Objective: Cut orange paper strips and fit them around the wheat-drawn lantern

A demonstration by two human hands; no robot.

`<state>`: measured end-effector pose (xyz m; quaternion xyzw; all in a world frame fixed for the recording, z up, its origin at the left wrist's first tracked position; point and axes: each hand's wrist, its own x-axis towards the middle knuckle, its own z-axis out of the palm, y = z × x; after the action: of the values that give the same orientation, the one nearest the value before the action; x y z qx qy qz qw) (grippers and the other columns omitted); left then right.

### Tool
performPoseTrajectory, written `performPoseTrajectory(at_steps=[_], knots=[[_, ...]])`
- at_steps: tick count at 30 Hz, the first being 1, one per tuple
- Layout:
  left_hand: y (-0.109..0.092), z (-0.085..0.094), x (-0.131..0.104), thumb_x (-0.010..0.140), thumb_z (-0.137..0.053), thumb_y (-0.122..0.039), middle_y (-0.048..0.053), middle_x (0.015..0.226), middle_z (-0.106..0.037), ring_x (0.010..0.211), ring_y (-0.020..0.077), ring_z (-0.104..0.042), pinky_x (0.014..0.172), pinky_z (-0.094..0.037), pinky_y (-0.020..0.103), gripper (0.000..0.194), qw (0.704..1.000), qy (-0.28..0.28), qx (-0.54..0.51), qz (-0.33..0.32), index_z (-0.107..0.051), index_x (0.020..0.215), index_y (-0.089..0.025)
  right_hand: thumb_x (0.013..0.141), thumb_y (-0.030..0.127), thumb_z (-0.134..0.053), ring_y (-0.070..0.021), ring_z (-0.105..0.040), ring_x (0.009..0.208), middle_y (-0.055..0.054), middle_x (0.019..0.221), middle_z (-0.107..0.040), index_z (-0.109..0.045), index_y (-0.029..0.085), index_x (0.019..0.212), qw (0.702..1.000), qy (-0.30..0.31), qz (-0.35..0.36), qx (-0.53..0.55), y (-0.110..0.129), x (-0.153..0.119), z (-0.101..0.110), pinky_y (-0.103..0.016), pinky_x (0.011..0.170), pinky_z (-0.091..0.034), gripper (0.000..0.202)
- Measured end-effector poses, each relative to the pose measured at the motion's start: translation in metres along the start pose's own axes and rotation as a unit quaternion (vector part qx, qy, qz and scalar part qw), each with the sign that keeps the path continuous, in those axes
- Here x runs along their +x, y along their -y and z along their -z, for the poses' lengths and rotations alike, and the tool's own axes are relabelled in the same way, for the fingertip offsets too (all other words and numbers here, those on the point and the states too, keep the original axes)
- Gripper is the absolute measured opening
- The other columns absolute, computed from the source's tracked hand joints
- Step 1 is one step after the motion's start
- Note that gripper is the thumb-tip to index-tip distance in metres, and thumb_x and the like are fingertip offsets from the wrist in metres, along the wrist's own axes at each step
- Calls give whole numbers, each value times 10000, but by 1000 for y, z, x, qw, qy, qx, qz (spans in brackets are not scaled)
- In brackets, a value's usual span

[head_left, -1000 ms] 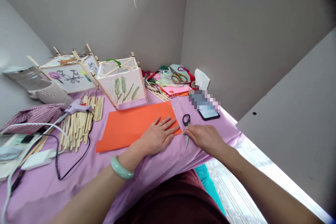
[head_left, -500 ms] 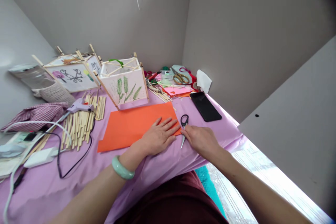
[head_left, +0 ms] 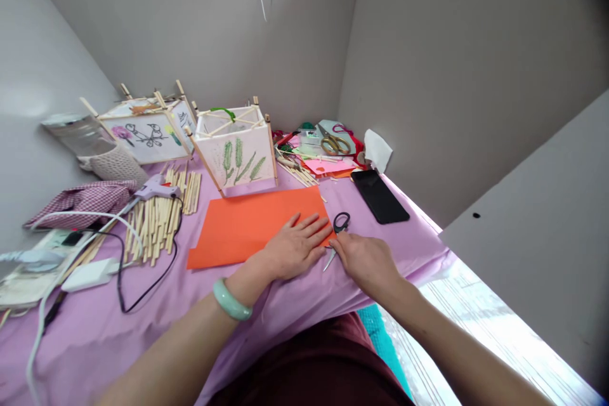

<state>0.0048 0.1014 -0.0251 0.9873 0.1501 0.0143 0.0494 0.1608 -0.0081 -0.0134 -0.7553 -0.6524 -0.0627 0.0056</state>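
- Two bare hands work at the near edge of the table, over a smooth sheet of orange paper (head_left: 247, 222).
- Left hand (head_left: 299, 247): palm down on the sheet's right part; fingers straight, slightly spread, pointing right and a little far. It presses flat and grips nothing. A glossy pale-green bangle (head_left: 231, 300) rings the wrist.
- Right hand (head_left: 365, 261): fingers curled, thumb and fingertips drawn together at the sheet's near right corner, over small black-handled scissors (head_left: 341, 222). Whether they pinch the paper, the scissors or both cannot be told.
- Orange paper: lies flat on a creased lilac cloth (head_left: 157, 336); long axis runs left to right, right end slightly farther. A narrow strip juts out at the near left corner.
- Small scissors: just beside the sheet's right edge; rounded handle loops far, slim metal blades pointing near and slightly left. The middle is hidden by the right hand.
- Far side: a stick-framed box (head_left: 242, 165) with green plants on its pale panel stands upright.
- Left: a lilac glue gun (head_left: 157, 187) rests on slender wooden sticks (head_left: 152, 228).
- Right: a black smartphone (head_left: 380, 196) lies flat, near the scissors.
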Motion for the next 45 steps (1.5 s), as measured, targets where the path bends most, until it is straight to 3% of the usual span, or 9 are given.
performPoseTrajectory(at_steps=[10,17,23,28,30,34,40,45], knots=[[-1,0,-1,970,-113,-488,5,1539,-243,1433,194,-137,1158,-45,451,568,1000,2,-24,-1,-245,1464,-240,977,430,-341,-203,-679,660,-31,764,-712,-633,201,888,1000,-4,15,9,-2,-11,-2,-252,509,-333,382],[-1,0,-2,978,-156,-423,40,1528,-271,1425,194,-178,1154,-106,462,542,1000,-20,-14,1,-231,1470,-208,987,374,-318,-195,-685,699,-50,811,-722,-630,193,908,1000,5,9,15,12,-3,2,-253,535,-360,369],[-2,4,-1,973,-165,-441,30,1543,-227,1435,196,-133,1156,-70,486,551,1000,7,-26,-8,-205,1475,-216,980,412,-335,-197,-682,671,-49,797,-722,-624,195,902,999,7,33,19,6,-7,1,-257,524,-353,369],[13,17,-4,983,-169,-396,34,1547,-215,1432,149,-140,1162,-122,398,510,997,21,-72,24,-315,1441,-224,974,399,-363,-203,-684,668,-36,767,-718,-617,201,882,999,18,26,18,6,-7,2,-250,514,-344,335],[22,20,-10,980,-208,-412,50,1543,-230,1431,166,-148,1161,-103,425,507,998,16,-47,35,-328,1434,-224,971,392,-372,-206,-685,680,-28,770,-717,-617,203,883,999,19,29,22,6,-5,3,-252,515,-346,321],[31,11,-21,971,-210,-470,91,1531,-257,1425,211,-180,1145,-78,519,541,998,1,15,59,-306,1443,-224,969,403,-375,-202,-684,687,-44,774,-718,-634,194,890,999,29,38,19,1,3,7,-254,531,-351,343],[14,-4,-9,966,-176,-480,116,1526,-259,1419,252,-197,1127,-156,557,577,988,-29,29,151,-327,1437,-184,965,441,-372,-200,-685,737,-49,809,-726,-663,197,889,997,40,70,6,-23,24,6,-252,570,-358,387],[12,-8,-5,962,-160,-487,117,1526,-263,1414,252,-213,1124,-162,561,587,987,-41,38,148,-325,1439,-187,970,438,-356,-200,-682,711,-59,785,-724,-656,188,897,996,24,82,5,-19,24,2,-254,570,-353,396]])
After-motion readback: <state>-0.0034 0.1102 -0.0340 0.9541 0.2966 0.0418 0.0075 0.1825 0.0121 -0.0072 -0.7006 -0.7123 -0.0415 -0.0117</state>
